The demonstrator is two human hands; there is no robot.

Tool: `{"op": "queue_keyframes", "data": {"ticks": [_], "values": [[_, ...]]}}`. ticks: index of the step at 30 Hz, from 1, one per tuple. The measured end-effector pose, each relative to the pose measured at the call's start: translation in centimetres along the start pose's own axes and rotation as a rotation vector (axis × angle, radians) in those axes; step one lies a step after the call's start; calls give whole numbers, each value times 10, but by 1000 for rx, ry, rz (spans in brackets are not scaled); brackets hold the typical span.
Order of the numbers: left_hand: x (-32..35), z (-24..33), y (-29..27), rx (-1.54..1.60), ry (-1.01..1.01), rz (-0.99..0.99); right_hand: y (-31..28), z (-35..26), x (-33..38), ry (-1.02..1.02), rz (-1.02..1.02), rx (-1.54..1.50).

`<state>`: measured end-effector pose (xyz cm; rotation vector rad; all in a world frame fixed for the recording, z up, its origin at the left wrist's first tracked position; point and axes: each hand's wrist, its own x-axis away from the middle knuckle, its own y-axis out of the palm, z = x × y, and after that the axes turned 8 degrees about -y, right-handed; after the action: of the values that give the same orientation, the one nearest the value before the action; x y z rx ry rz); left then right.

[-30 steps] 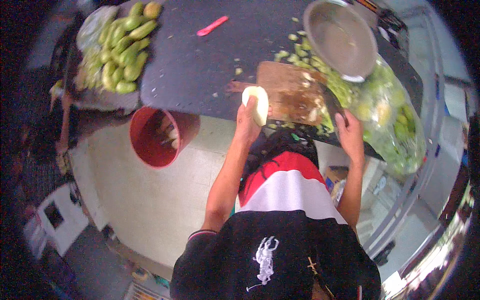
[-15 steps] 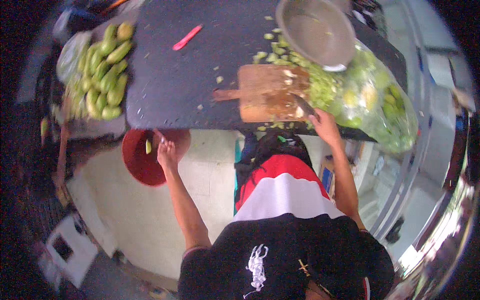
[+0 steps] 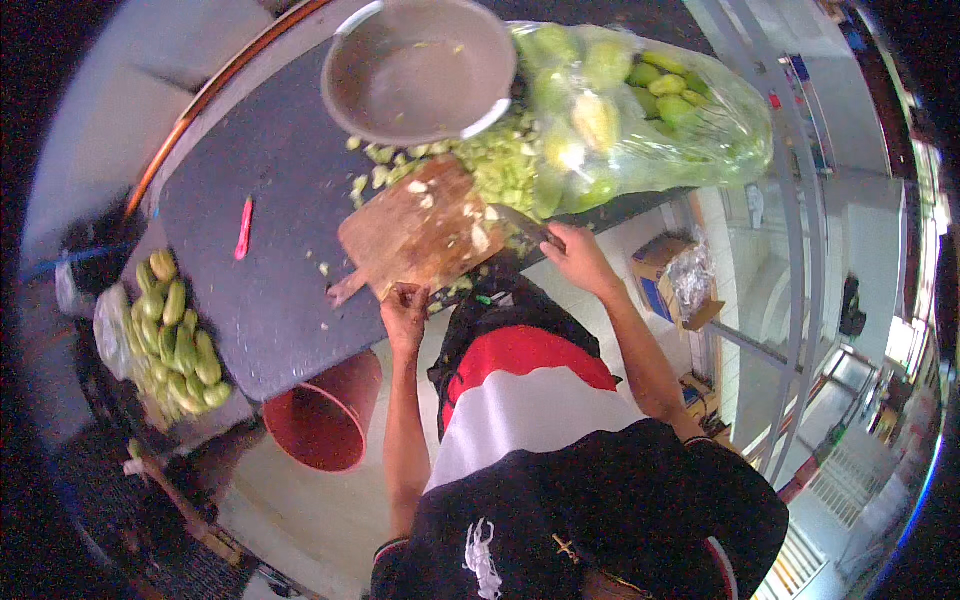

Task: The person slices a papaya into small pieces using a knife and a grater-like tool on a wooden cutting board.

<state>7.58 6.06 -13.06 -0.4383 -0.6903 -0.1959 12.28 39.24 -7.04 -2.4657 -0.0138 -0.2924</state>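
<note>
Near frame center, gripping a knife (image 3: 524, 223) tightly in the right hand (image 3: 582, 260), with left hand (image 3: 404, 316) curled beside a cutting board (image 3: 408, 232), its grip impossible to tell.

The right hand (image 3: 582, 258) is covering the handle of the knife (image 3: 520, 222), while the left hand's (image 3: 404, 314) fingers are hiding whether they are gripping anything. The basin (image 3: 420, 78) is overlapping chopped pieces (image 3: 505, 175); the dark tabletop (image 3: 275, 290) is concealing part of the red bucket (image 3: 366, 390).
</note>
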Motion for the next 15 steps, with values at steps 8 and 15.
{"op": "queue_keyframes", "data": {"ticks": [8,15], "values": [[-11,157,123,-576,407,-368,-62,58,39,94,202,-144],[-42,310,274,-610,1235,-329,-99,75,63,7,216,-218]]}}
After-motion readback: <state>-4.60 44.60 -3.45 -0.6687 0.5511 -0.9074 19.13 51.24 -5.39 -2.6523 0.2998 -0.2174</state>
